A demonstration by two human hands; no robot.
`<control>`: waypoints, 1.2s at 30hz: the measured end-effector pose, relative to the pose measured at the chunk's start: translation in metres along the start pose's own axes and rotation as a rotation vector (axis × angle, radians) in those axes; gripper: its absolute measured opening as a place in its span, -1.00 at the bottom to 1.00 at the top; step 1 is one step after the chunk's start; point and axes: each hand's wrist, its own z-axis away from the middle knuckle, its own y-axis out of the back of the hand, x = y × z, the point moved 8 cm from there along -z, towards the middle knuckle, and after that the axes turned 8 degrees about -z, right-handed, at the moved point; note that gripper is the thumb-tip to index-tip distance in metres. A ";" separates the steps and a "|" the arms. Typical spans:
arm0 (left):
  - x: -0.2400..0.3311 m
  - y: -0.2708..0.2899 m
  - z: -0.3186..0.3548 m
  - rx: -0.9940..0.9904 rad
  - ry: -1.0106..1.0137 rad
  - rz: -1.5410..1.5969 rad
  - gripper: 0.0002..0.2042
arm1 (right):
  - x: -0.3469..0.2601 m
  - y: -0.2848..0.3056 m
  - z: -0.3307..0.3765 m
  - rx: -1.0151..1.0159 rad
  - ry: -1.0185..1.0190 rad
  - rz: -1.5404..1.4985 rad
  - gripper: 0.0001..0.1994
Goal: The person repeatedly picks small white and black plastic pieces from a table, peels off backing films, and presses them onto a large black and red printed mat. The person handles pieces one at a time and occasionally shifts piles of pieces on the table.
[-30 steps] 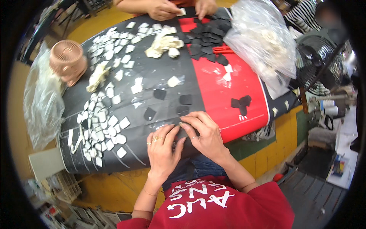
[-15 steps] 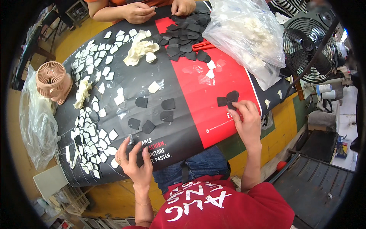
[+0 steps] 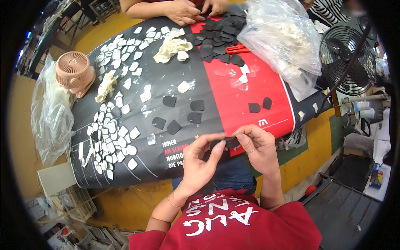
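Left hand [image 3: 199,166]: thumb and forefinger closed on the left end of a small black piece [image 3: 231,144]; the palm faces inward
Right hand [image 3: 262,152]: thumb and fingertips pinching the same piece at its right end; a ring on one finger
Black piece: held between the two hands, above the near edge of a black-and-red mat [image 3: 266,83]; the fingers hide much of its outline
Feel: judged by eye, thin, matt and very light; probably soft enough to flex under a thumb; unlikely to slip or break, though a hard pull might stretch it
Where to hold: opposite edges suit it best, one pinch each side, leaving the middle free
Beyond the grip: two loose black pieces [image 3: 254,108] on red; farther off, a black heap [image 3: 223,31] near a co-worker's hands [image 3: 184,13]
Left of the grip: five spaced black pieces [image 3: 194,118]; then many scattered white pieces [image 3: 110,148]
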 end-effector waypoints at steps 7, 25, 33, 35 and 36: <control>-0.019 0.023 0.009 0.042 0.124 0.154 -0.83 | 0.005 -0.024 -0.008 -0.114 0.007 0.072 -0.87; -0.017 0.050 0.026 0.245 0.068 0.144 -0.81 | -0.009 0.032 -0.003 0.305 0.186 -0.044 -0.88; -0.004 0.039 0.029 0.191 -0.032 0.062 -0.86 | -0.030 -0.032 0.009 -0.109 0.381 0.630 -0.75; 0.000 0.037 0.030 0.171 -0.042 0.052 -0.84 | -0.034 -0.046 0.010 -0.147 0.483 0.674 -0.79; 0.002 0.037 0.030 0.161 -0.040 0.060 -0.83 | -0.035 -0.052 0.010 -0.168 0.521 0.700 -0.80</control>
